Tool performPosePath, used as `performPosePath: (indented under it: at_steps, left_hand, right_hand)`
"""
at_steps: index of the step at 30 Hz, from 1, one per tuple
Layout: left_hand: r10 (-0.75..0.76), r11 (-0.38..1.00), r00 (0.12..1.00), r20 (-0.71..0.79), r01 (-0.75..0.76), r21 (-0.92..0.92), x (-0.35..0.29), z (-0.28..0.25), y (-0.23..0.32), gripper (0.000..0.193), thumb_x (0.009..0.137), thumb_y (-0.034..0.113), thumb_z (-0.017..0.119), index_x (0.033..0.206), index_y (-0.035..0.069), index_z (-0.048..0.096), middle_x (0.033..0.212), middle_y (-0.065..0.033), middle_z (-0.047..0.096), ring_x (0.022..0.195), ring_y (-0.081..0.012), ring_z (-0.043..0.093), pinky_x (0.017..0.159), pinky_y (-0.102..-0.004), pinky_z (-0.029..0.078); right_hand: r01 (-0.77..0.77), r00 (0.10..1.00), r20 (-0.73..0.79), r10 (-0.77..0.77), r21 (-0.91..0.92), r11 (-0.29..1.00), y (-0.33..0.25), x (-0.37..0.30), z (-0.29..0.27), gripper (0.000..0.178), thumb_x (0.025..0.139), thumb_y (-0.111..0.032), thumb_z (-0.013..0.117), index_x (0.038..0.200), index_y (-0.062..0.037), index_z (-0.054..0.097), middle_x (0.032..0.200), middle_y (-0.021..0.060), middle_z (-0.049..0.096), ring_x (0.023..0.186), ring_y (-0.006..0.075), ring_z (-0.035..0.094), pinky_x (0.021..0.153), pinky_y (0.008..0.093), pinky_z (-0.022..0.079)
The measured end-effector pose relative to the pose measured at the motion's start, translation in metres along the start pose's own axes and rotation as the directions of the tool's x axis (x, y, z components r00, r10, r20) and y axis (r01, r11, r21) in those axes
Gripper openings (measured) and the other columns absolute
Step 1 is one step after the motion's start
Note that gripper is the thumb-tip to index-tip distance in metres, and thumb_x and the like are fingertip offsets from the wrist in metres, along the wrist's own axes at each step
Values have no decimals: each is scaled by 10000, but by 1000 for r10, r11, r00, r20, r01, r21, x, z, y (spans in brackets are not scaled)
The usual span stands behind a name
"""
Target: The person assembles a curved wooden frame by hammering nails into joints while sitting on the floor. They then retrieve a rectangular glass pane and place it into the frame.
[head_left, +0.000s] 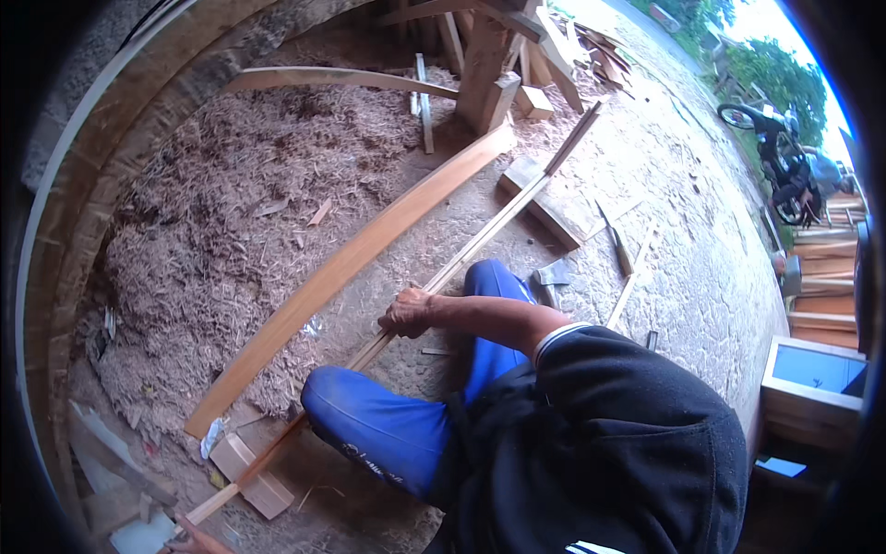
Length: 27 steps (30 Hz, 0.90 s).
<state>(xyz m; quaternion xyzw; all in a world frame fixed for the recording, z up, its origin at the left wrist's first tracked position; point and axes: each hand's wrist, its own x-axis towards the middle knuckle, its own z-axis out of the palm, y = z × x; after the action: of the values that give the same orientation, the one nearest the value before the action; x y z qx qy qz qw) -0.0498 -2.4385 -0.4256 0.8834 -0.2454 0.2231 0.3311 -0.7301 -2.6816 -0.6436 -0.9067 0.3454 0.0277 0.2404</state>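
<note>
A long, narrow wooden strip [480, 242] runs slantwise from the lower left to the upper right, passing in front of my bent knees. It rests across a short wood block [268, 496] near its lower end and a flat board [538, 214] toward its far end. My right hand [408, 312] is closed around the strip near its middle. At the lower left edge, my left hand [196, 538] is partly cut off, its fingers closed at the strip's near end. Beside the strip lies a wide, slightly curved plank [355, 268].
Wood shavings [203, 249] cover the ground to the left. An axe-like metal head [552, 275] lies by my knee, with a handsaw-like tool [616, 242] farther right. A wooden post [484, 69] and offcuts stand beyond. A motorbike [784, 152] and stacked timber [824, 286] are at right.
</note>
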Motion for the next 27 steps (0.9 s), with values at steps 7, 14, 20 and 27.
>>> performPosePath:
  at_steps: [7, 14, 20, 27]
  left_hand:
    - [641, 767, 767, -28, -642, -14, -127, 5, 88, 928, 844, 614, 727, 1450, -30, 446, 1467, -308, 442, 1330, -502, 441, 1091, -647, 342]
    - [634, 685, 437, 638, -700, -202, -242, 48, 150, 884, 777, 323, 794, 1526, 86, 390, 1606, -171, 334, 1502, -387, 255, 1209, -565, 217]
    - [750, 434, 79, 657, -808, -398, -283, 121, 158, 922, 775, 411, 783, 1548, 140, 359, 1622, -160, 304, 1515, -365, 241, 1230, -571, 164]
    - [729, 265, -190, 658, -807, -528, -315, 163, 183, 912, 790, 425, 759, 1554, 144, 348, 1626, -166, 295, 1514, -361, 243, 1231, -568, 163]
  right_hand:
    - [-26, 999, 29, 28, -82, 996, 4, 5, -4, 247, 749, -237, 745, 961, -189, 626, 817, 80, 702, 774, 357, 704, 626, 505, 541]
    - [-3, 1000, -6, 2, -84, 996, 10, 1, -4, 396, 735, -288, 769, 1090, -213, 609, 948, 87, 703, 884, 345, 705, 693, 492, 547]
    - [58, 986, -144, -81, -160, 986, 18, -24, -18, 477, 760, -432, 790, 1114, -191, 581, 1038, 69, 672, 1043, 293, 652, 845, 457, 489]
    - [0, 847, -477, -234, -439, 898, 80, -110, -143, 399, 924, -543, 611, 894, -146, 573, 839, 38, 558, 873, 235, 564, 798, 418, 424]
